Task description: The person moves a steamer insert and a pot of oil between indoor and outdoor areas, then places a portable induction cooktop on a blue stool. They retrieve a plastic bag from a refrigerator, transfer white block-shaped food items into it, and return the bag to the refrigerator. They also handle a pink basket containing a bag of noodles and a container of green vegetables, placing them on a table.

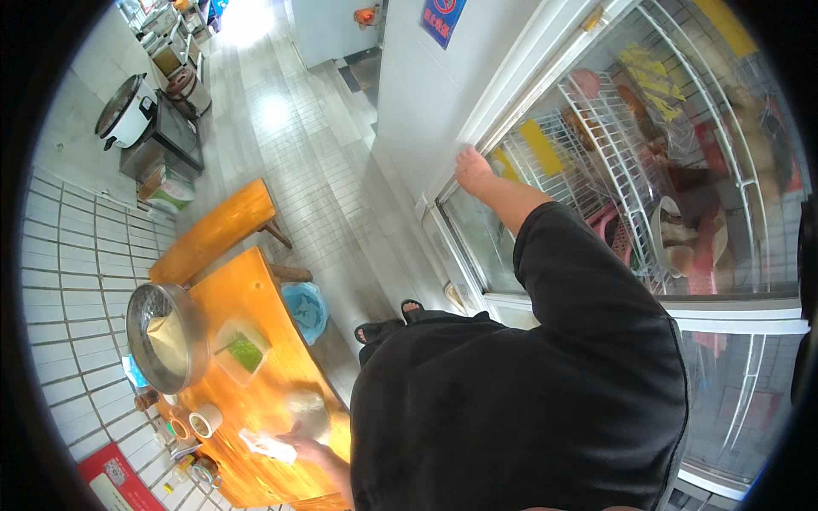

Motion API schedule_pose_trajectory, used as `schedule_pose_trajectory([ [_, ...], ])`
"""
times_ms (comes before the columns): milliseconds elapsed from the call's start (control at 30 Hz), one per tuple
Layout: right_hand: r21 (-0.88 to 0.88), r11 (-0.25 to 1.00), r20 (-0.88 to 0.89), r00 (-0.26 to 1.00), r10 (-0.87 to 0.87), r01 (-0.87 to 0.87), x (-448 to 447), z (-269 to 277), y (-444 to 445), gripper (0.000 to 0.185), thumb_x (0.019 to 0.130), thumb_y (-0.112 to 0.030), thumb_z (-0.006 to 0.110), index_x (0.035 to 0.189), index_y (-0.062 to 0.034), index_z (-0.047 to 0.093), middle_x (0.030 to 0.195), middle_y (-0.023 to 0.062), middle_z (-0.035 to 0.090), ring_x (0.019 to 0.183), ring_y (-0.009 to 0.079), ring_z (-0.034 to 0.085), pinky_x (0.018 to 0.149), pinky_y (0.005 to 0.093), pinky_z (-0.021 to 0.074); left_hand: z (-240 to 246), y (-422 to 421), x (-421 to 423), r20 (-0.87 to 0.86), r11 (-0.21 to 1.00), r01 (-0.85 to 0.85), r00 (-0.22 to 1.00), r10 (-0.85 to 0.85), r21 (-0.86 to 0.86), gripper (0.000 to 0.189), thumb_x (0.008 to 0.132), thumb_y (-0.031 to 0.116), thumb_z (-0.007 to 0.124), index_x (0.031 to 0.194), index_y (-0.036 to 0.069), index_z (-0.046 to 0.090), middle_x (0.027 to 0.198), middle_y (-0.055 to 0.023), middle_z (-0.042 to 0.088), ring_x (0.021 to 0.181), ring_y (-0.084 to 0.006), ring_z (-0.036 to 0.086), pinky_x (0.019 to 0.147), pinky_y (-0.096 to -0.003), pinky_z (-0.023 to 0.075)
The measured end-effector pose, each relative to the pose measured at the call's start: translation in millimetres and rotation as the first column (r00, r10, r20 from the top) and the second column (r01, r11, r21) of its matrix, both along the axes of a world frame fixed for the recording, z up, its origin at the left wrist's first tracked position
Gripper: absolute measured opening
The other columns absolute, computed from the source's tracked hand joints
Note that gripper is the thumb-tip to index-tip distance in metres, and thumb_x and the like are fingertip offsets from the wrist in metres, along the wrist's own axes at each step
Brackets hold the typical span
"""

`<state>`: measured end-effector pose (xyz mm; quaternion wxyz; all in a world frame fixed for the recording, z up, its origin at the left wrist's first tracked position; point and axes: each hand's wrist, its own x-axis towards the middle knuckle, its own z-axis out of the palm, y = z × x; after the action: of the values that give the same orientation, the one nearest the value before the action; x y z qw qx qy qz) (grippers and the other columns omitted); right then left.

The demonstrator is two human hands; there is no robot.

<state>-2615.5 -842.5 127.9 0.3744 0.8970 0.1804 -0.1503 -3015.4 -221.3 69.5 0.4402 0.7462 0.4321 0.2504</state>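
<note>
My right hand (473,171) reaches to the white frame (505,121) of a glass-fronted refrigerator, with its fingers curled at the frame's edge. Wire racks (604,140) behind the glass carry bagged food and a pink plastic basket (610,230). Low on the left, my left hand (303,447) is over the wooden table (246,476), closed on a crumpled white tissue or thin cloth (268,445). A clear plastic bag or container (308,412) is right beside that hand. Farther along the tabletop is a translucent tub (223,338) with chopped greens (245,351).
A large metal basin (199,338) and a white cup (206,420) stand near the tiled wall. Below the table edge is a lined blue bin (305,313). Beyond lie a wooden bench (217,230) and a white cooker (128,112) on a dark cabinet.
</note>
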Motion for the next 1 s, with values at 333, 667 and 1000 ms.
schedule_pose_trajectory([
  [333, -0.172, 0.977, -0.031, 0.991, -0.133, 0.126, -2.7, 21.1, -15.0, 0.041, 0.091, -0.029, 0.048, 0.124, -0.0089, 0.062, 0.132, 0.0094, 0.055, 0.129, 0.0280, 0.042, 0.112, 0.0528, 0.0205, 43.0, -5.1, -14.4, -0.568, 0.925, 0.239, 0.822, -0.032, 0.295, 0.028, 0.091, 0.018, 0.051, 0.107, -0.002, 0.061, 0.101, -0.0254, 0.065, 0.089, -0.0389, 0.063, 0.076, -0.0447, 0.0491],
  [667, 0.016, 0.979, 0.093, 0.974, -0.206, 0.205, -20.2, 41.9, -19.1, 0.033, 0.088, -0.025, 0.052, 0.114, -0.0118, 0.068, 0.118, 0.0065, 0.057, 0.114, 0.0224, 0.048, 0.094, 0.0372, 0.0343, 130.1, -23.3, 10.7, -0.211, 0.835, 0.361, 0.931, -0.298, 0.414, 0.038, 0.094, 0.006, 0.043, 0.130, -0.005, 0.047, 0.131, -0.0216, 0.051, 0.120, -0.0344, 0.047, 0.102, -0.0392, 0.0349],
  [1000, 0.205, 0.939, 0.014, 0.959, -0.283, 0.275, -129.6, 35.3, 7.8, 0.024, 0.080, -0.022, 0.059, 0.097, -0.0110, 0.072, 0.112, 0.0089, 0.062, 0.116, 0.0246, 0.050, 0.101, 0.0405, 0.0335, 93.7, -20.8, 73.7, -0.239, 0.603, 0.673, 0.728, -0.642, 0.428, 0.050, 0.093, 0.004, 0.038, 0.142, -0.006, 0.033, 0.147, -0.0221, 0.035, 0.136, -0.0352, 0.033, 0.115, -0.0407, 0.0217],
])
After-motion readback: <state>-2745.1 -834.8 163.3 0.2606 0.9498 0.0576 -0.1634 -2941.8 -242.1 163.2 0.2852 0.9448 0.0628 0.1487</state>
